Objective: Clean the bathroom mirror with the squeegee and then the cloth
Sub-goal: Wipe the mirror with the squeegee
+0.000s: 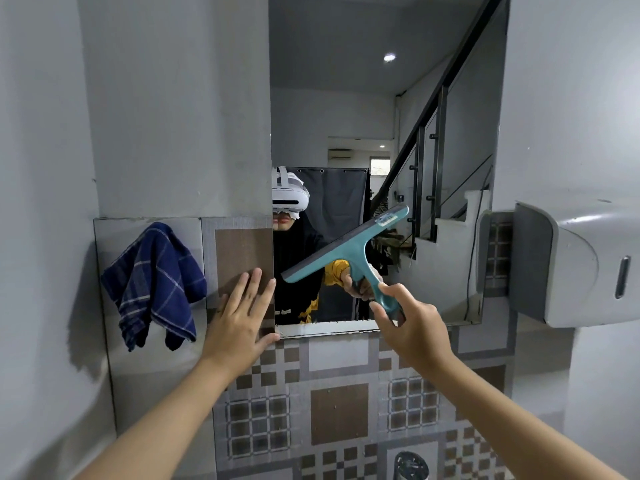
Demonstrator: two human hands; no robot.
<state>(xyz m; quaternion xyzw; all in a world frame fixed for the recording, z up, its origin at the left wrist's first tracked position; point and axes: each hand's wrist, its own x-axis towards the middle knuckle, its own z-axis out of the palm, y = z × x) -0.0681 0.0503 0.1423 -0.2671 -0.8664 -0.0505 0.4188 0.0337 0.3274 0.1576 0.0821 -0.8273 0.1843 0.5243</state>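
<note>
Gripping the teal squeegee (349, 249) by the lower end of its handle, the right hand (414, 329) has its fingers (388, 292) wrapped around it, forefinger stretched up along the grip. The handle points down and to the right toward the palm, while the blade's long axis runs on a diagonal, its low end at the left and its high end at the upper right, in front of the lower part of the mirror (363, 98). Whether the rubber edge touches the glass cannot be told. The left hand (242, 320) lies flat with fingers spread wide on the tiled wall (339, 410), just beside the mirror's lower left corner, holding nothing. A blue checked cloth (152, 285) hangs on the wall, left of that hand.
</note>
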